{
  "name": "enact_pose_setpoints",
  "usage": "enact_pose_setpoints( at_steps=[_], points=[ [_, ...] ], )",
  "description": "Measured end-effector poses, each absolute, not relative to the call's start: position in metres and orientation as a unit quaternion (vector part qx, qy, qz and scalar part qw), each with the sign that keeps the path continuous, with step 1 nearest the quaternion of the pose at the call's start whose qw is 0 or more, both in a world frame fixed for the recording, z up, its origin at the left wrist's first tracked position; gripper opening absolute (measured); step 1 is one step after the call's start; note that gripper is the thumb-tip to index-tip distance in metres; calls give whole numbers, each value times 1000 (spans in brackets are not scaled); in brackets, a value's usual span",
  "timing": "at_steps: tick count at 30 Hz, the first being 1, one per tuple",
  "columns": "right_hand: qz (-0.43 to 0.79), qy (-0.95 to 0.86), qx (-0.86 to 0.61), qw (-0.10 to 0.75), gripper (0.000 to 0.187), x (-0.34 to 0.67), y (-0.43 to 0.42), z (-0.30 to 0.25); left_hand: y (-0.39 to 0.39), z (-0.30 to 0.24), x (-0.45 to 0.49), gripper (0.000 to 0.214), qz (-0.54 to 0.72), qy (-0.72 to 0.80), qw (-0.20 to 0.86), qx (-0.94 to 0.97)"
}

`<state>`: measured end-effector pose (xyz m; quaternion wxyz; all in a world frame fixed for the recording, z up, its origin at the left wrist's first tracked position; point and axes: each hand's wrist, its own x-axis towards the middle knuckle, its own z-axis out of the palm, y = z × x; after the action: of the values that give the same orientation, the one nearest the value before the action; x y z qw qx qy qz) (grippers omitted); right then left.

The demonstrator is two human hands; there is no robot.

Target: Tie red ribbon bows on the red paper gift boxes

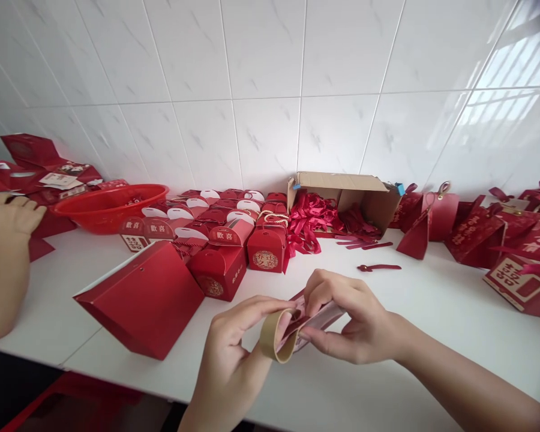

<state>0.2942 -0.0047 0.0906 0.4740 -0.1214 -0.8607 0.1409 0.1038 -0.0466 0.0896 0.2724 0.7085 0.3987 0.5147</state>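
At the near middle of the table, both my hands are closed on a small red-and-pink gift bag (324, 321), seen from its narrow side. A tan-backed strap (270, 336) curves in a loop at its left end. My left hand (234, 348) grips around the strap, its fingertips close to the bag's opening. My right hand (348, 315) pinches the bag's top edge between thumb and fingers. Where the strap's ends lie is hidden by the bag and fingers. A loose dark red strap (380, 267) lies beyond my right hand, with a larger red bag (141, 300) to the left.
Rows of red gift boxes (220, 261) stand behind, beside a cardboard box (342, 180) with red ribbons (312, 216) and straps. Finished-looking red bags (477, 234) stand right. A red basin (112, 207) is left, near another person's hand (13, 216). Tiled wall (270, 132) backs the table.
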Motion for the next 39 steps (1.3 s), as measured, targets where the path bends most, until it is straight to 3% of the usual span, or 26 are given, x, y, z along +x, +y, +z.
enact_pose_setpoints(
  at_steps=[13, 29, 39],
  points=[
    [154, -859, -117, 474, 16, 293, -4, 89, -48, 90, 113, 14, 561, 420, 275, 659],
    [162, -857, -128, 473, 17, 295, -2, 87, -46, 91, 106, 11, 517, 394, 258, 714],
    [139, -850, -118, 495, 18, 297, -1, 89, -49, 89, 106, 15, 504, 346, 352, 709]
  ],
)
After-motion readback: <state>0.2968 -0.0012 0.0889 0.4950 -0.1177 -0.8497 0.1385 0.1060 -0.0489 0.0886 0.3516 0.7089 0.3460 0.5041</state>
